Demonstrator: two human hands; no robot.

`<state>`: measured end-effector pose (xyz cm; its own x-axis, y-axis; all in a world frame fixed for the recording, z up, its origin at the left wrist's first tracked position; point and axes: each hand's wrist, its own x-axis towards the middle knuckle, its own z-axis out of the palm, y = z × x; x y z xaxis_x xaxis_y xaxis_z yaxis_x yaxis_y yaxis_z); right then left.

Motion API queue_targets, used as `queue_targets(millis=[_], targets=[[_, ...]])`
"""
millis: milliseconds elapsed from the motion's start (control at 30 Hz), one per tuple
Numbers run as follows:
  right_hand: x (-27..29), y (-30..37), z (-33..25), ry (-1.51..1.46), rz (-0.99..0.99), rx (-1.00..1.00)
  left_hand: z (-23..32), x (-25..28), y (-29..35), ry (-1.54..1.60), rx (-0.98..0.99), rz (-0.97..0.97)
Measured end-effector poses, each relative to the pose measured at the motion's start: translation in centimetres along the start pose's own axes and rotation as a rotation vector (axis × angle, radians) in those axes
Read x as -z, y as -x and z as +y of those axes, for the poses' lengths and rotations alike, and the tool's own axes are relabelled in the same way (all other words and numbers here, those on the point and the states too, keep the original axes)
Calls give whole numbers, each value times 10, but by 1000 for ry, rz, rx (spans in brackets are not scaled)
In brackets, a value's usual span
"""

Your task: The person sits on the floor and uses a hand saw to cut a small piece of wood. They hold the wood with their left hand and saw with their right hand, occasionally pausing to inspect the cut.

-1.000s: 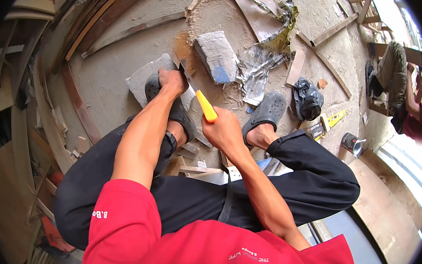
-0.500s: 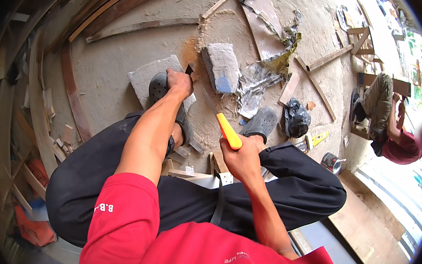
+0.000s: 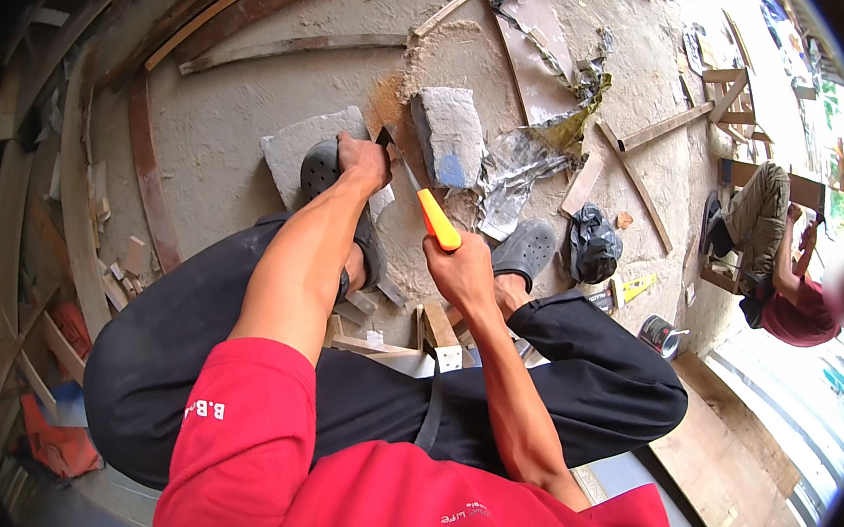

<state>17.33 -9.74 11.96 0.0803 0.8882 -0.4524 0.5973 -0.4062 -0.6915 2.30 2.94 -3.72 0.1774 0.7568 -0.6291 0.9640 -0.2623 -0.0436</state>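
Note:
My right hand is closed round the yellow-orange handle of a handsaw. Its thin blade points away from me, towards my left hand. That hand is closed on a small dark-ended piece, most of it hidden by my fingers; its kind is unclear. The blade's far end reaches close beside this piece, but whether they touch cannot be made out. Under my left hand is my left foot in a grey clog, by a pale stone block. Orange-brown dust lies just beyond.
A second pale block stands to the right, beside crumpled silvery sheeting. My right clog, a black bag-like bundle, another yellow-handled saw and a can lie nearer. Another person sits at far right. Planks lie around.
My right hand has pushed the saw forward and slightly left, bringing its handle closer to my left hand. The left hand keeps its grip on the dark piece.

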Motion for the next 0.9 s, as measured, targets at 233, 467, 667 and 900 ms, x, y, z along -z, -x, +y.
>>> queue_targets(millis=[233,467,667,900], targets=[[9,17,5,25,-2,21,-9,-7,-3,-20,4,-13],[23,47,0,-3,-34,54,-15,-6,-3,-36,65,-82],[-6,-8,13,-14,-26,-29,1,2,-9,-48,12,-93],[-8,29,33,-38,61,96,-11,-10,-7,-4,41,-33]])
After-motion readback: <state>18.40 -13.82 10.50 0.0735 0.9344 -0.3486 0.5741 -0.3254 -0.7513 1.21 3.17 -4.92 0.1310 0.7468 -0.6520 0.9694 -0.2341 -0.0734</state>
